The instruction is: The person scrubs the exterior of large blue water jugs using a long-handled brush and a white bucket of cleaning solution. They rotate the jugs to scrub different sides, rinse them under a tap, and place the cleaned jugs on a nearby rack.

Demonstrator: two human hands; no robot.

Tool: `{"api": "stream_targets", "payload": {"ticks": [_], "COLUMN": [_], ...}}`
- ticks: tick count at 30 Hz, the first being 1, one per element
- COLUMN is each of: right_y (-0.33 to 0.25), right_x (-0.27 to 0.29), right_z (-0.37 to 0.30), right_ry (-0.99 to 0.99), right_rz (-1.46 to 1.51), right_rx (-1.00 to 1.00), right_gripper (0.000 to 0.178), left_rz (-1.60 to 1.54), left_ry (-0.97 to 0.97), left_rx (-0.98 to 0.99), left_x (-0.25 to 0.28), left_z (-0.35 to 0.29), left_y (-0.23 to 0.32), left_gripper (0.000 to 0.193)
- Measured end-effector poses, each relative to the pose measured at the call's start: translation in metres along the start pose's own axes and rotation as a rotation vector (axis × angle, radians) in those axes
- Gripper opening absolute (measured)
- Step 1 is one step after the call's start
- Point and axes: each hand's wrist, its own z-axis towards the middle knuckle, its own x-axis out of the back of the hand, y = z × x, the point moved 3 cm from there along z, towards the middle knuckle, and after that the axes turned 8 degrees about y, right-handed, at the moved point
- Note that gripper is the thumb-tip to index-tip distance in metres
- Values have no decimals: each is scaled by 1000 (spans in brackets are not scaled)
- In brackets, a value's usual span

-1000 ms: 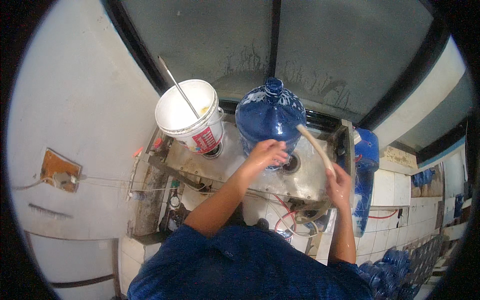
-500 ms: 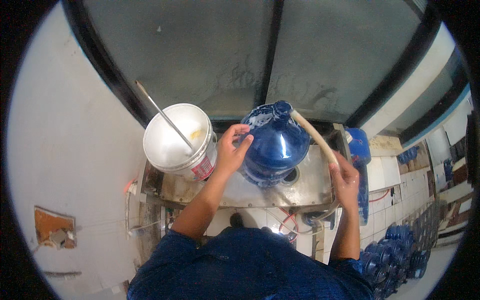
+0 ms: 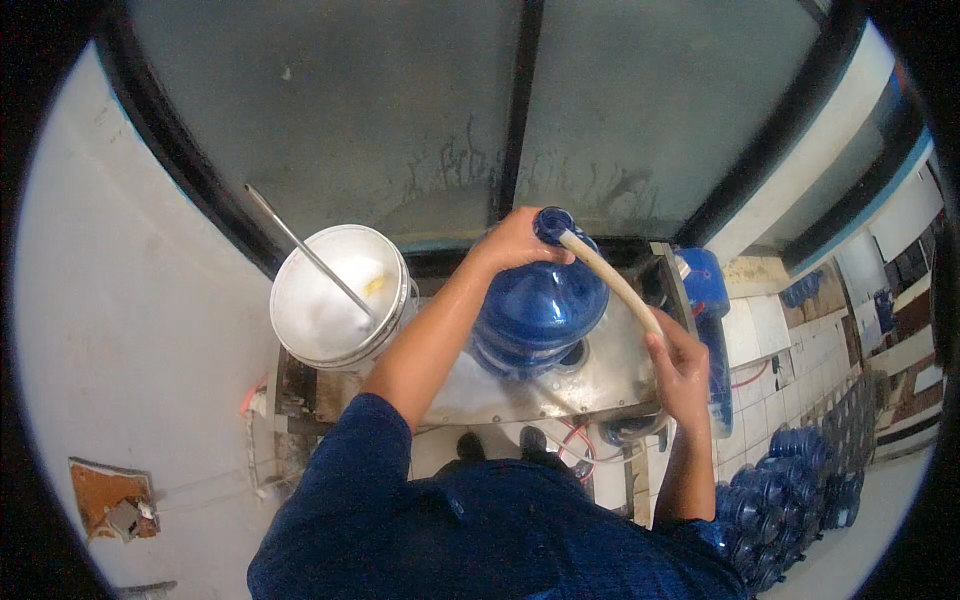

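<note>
Bottle [image 3: 545, 305], blue, on table [image 3: 610, 378]: we clasp its neck, left hand [image 3: 520, 243]. Hose [image 3: 610, 280], pale: we grip it, right hand [image 3: 680, 362], tip at the bottle's mouth.

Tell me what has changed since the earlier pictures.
The left hand, open beside the large blue plastic jug earlier, now holds its neck. The right hand has brought the tip of the pale flexible hose from the jug's right shoulder to its mouth. Unchanged: the right hand's grip; the round white plastic bucket with its slim metal rod.
</note>
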Motion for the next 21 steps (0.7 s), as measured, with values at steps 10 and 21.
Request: {"api": "stream_targets", "payload": {"ticks": [10, 21], "right_y": [4, 10], "right_x": [-4, -14], "right_z": [30, 53], "right_ry": [-98, -194], "right_rz": [12, 76], "right_rx": [93, 130], "right_gripper": [31, 32], "left_rz": [636, 148], "left_ry": [692, 599], "left_rx": [107, 31], "left_x": [-20, -3], "left_z": [-33, -17], "left_y": [26, 14], "left_gripper": [54, 32]}}
